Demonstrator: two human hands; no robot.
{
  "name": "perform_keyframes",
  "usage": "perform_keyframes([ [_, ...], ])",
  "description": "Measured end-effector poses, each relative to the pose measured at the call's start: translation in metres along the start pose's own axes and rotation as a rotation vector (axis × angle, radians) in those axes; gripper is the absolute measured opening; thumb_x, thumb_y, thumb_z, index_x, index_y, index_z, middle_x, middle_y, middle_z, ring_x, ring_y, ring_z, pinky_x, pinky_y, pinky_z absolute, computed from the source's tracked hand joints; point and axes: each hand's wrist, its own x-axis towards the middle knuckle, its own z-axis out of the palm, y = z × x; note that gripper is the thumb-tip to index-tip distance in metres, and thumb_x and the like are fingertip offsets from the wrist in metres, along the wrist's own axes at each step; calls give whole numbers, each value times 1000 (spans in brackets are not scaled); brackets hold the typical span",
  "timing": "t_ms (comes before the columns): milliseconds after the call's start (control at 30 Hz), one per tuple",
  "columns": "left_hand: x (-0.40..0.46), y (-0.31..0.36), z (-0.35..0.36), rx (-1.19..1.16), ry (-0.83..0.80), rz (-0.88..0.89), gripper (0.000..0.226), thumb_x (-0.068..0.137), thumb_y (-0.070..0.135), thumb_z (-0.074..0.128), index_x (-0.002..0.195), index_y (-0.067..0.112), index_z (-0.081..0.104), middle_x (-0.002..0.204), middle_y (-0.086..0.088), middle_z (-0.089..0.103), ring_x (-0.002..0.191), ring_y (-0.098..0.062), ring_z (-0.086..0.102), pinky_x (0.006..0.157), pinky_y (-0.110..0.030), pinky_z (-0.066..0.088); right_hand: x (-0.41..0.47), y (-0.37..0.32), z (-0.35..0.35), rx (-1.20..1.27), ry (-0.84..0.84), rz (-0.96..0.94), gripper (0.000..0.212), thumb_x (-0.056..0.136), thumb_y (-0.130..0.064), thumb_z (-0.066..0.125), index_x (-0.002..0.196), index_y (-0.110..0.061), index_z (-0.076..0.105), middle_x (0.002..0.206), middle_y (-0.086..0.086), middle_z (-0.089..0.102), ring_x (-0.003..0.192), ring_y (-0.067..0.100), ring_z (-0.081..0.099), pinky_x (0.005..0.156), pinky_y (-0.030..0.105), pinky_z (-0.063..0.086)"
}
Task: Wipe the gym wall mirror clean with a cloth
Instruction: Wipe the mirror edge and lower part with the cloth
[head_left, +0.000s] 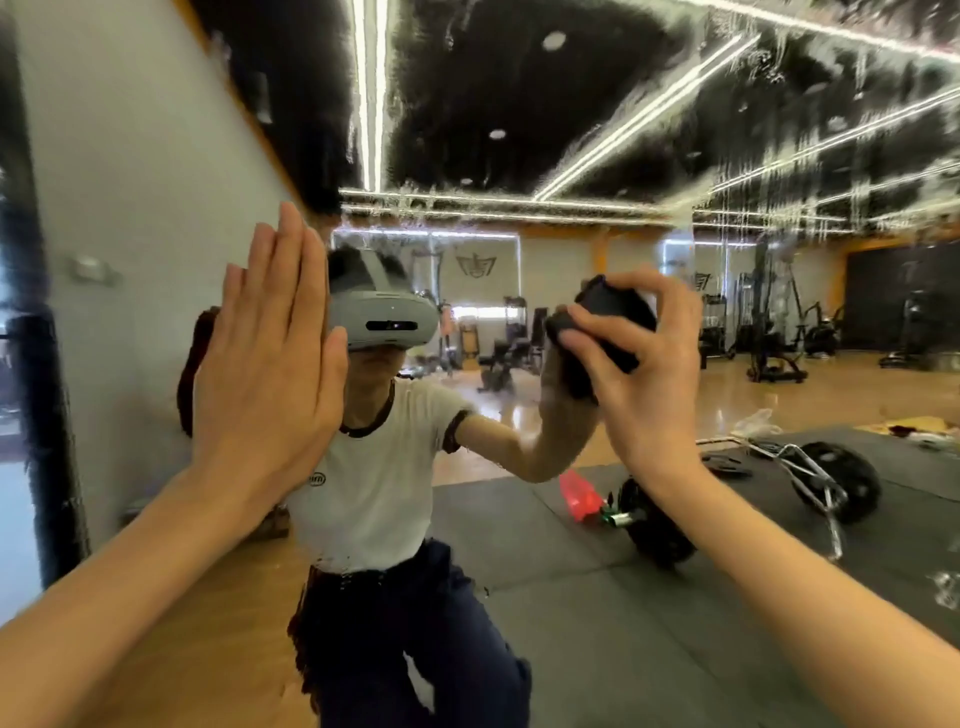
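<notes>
My right hand (639, 358) grips the balled dark cloth (597, 338) against the mirror (571, 130); my left hand (270, 353) lies flat on the glass. Middle looks clear; streaky film covers the top, so I judge much remains.

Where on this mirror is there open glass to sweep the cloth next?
Open glass lies between the left hand and the right hand holding the cloth, and below the right forearm. The streaked band of the mirror above both hands is open too. The left side is taken by the flat palm.
</notes>
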Motion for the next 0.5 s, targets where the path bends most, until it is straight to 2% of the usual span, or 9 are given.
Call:
perform_keyframes([
  [100, -1, 0, 3, 8, 15, -6, 65, 105, 27, 27, 160, 9, -3, 166, -2, -13, 153, -11, -17, 123, -26, -14, -37, 8, -11, -46, -83, -79, 20, 89, -27, 73, 100, -14, 80, 124, 11, 58, 118, 22, 42, 103, 17, 33],
  [200, -1, 1, 5, 20, 24, -8, 65, 105, 28, 24, 161, 9, -3, 166, -1, -13, 154, -13, -16, 124, -27, -13, 13, 11, 1, -16, -1, -62, 24, 90, -31, 68, 103, -14, 80, 119, 7, 60, 115, 21, 44, 99, 21, 38],
  [267, -1, 1, 5, 19, 28, -12, 65, 105, 27, 25, 161, 9, -2, 167, -2, -12, 154, -14, -15, 124, -28, -13, 33, 6, 10, 20, 59, -54, 24, 91, -29, 68, 107, -12, 78, 118, 7, 60, 113, 21, 45, 99, 19, 38],
  [333, -2, 1, 4, 11, 21, -7, 65, 105, 27, 25, 161, 9, -2, 168, -3, -11, 154, -13, -14, 124, -28, -12, 11, 8, 9, 14, 49, -80, 24, 92, -24, 68, 110, -11, 76, 118, 9, 60, 112, 20, 45, 99, 18, 37],
  [433, -1, 1, 2, -3, 14, -5, 65, 105, 28, 24, 161, 9, -1, 169, -5, -9, 154, -12, -15, 124, -28, -12, -38, 15, -4, -18, -25, -162, 22, 92, -23, 68, 108, -11, 77, 115, 11, 62, 108, 25, 46, 95, 26, 41],
  [500, -1, 2, 2, 4, 18, -5, 65, 105, 27, 24, 161, 9, -1, 169, -6, -7, 154, -12, -15, 124, -27, -13, -26, 18, -5, 7, -44, -165, 23, 91, -25, 68, 107, -11, 78, 113, 12, 62, 107, 26, 47, 96, 22, 38],
])
